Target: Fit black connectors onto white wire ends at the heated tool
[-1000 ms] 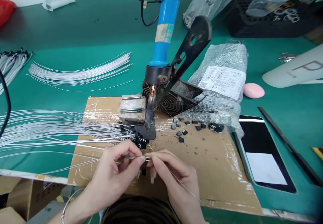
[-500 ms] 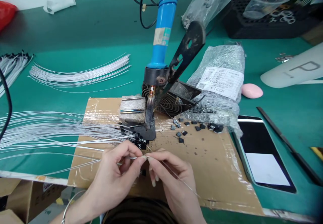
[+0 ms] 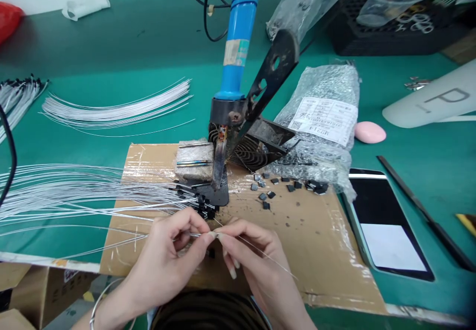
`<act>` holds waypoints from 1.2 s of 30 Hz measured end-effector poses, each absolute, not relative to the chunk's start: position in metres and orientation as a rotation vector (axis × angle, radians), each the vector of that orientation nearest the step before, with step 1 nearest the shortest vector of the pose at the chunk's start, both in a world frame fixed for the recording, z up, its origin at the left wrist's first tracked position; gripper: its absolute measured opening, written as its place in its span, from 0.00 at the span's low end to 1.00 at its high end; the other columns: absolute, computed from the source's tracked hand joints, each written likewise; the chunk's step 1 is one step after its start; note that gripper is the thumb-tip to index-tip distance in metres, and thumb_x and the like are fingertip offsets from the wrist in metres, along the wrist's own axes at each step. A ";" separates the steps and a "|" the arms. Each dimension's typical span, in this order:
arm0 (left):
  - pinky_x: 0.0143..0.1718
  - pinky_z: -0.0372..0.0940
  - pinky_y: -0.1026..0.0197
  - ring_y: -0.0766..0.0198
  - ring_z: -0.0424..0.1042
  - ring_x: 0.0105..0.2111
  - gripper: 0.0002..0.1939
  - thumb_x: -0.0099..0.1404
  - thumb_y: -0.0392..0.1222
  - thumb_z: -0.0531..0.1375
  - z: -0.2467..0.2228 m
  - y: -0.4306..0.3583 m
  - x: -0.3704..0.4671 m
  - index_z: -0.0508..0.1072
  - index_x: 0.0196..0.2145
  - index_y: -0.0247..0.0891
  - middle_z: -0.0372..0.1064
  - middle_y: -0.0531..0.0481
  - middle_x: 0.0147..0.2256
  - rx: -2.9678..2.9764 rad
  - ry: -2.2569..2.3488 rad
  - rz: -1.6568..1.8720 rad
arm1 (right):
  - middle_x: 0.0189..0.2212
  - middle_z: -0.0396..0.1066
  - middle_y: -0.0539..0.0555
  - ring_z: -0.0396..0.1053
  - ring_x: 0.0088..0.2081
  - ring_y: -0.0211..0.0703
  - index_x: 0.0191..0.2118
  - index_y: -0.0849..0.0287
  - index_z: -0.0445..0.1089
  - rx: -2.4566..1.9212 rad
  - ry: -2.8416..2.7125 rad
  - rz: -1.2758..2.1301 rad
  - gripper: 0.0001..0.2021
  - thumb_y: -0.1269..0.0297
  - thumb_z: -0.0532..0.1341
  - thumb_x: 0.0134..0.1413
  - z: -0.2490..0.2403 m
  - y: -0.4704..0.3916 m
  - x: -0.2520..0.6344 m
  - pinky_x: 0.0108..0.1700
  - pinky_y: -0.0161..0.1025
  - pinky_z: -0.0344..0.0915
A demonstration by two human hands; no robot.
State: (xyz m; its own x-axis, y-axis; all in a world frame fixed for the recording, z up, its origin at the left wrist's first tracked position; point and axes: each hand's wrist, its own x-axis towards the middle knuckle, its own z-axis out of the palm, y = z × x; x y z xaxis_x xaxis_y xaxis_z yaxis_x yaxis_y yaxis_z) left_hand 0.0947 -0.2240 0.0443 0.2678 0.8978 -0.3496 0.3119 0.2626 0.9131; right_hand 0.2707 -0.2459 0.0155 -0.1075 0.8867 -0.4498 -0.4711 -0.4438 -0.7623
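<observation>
1. Two hands work at the near middle of the cardboard sheet (image 3: 327, 260), fingertips nearly meeting, and we cannot tell whether they touch.
2. Our left hand (image 3: 174, 250) pinches a thin wire (image 3: 195, 235) between thumb and forefinger, its other fingers curled under.
3. Our right hand (image 3: 256, 258) pinches at that wire's end by thumb and forefinger; the tips hide exactly what they grip.
4. One fine strand (image 3: 268, 256) slants across the right hand toward the near right; we cannot tell whether it joins the held wire.
5. We judge the wire nearly weightless, springy along its length, smooth enough to roll between fingers, and easily bent at the end. We would hold it close behind the end, lightly.
6. Just beyond the left hand lie black connectors (image 3: 204, 206) on a bundle of white wires (image 3: 141, 191) reaching left; farther off, a blue soldering iron (image 3: 232, 67) stands tip down.
</observation>
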 end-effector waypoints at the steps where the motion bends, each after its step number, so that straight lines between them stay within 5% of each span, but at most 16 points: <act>1: 0.25 0.51 0.61 0.64 0.57 0.25 0.14 0.74 0.51 0.62 0.045 -0.223 0.094 0.73 0.33 0.40 0.63 0.55 0.25 1.284 1.278 0.586 | 0.21 0.70 0.48 0.62 0.21 0.30 0.30 0.57 0.85 -1.154 -0.523 1.740 0.13 0.51 0.78 0.51 0.018 -0.245 0.271 0.24 0.30 0.57; 13: 0.27 0.52 0.63 0.66 0.58 0.27 0.12 0.73 0.44 0.62 0.049 -0.218 0.093 0.72 0.32 0.38 0.64 0.55 0.26 1.204 1.172 0.538 | 0.17 0.69 0.47 0.62 0.19 0.30 0.24 0.59 0.83 -1.215 -0.415 1.847 0.15 0.53 0.82 0.40 0.027 -0.239 0.276 0.22 0.30 0.56; 22: 0.26 0.50 0.63 0.66 0.56 0.25 0.14 0.73 0.49 0.64 0.037 -0.224 0.095 0.73 0.33 0.39 0.63 0.56 0.25 1.170 1.250 0.681 | 0.22 0.72 0.49 0.62 0.20 0.28 0.31 0.58 0.87 -1.059 -0.395 1.834 0.14 0.52 0.80 0.49 0.019 -0.243 0.271 0.22 0.28 0.59; 36: 0.24 0.50 0.63 0.68 0.54 0.23 0.13 0.75 0.47 0.62 0.030 -0.236 0.104 0.74 0.33 0.39 0.65 0.56 0.24 1.239 1.336 0.807 | 0.16 0.64 0.46 0.58 0.18 0.28 0.27 0.56 0.85 -0.998 -0.351 1.697 0.13 0.52 0.79 0.50 0.011 -0.247 0.256 0.20 0.25 0.59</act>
